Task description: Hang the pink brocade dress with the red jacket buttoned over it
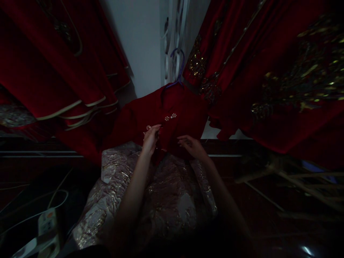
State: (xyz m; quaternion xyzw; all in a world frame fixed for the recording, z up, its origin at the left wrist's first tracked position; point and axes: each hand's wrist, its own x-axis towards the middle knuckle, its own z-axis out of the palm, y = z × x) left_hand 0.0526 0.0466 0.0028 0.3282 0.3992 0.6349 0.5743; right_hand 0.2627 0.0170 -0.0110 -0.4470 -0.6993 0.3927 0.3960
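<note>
A dark red garment (185, 114) hangs on a purple hanger (177, 68) in front of me, with small pearl-like buttons (170, 116) down its front. My left hand (151, 138) pinches the garment's front edge by a button, fingers closed on the cloth. My right hand (192, 146) rests on the lower front of the same garment, fingers curled against the fabric. Below my forearms lies a pale pink and gold brocade cloth (172, 193).
More red garments hang at the left (53, 71) and, with gold embroidery, at the right (282, 71). A white wall (139, 43) shows between them. A white power strip (47, 229) with cables lies at the lower left. Wooden sticks (295, 179) lie at the right.
</note>
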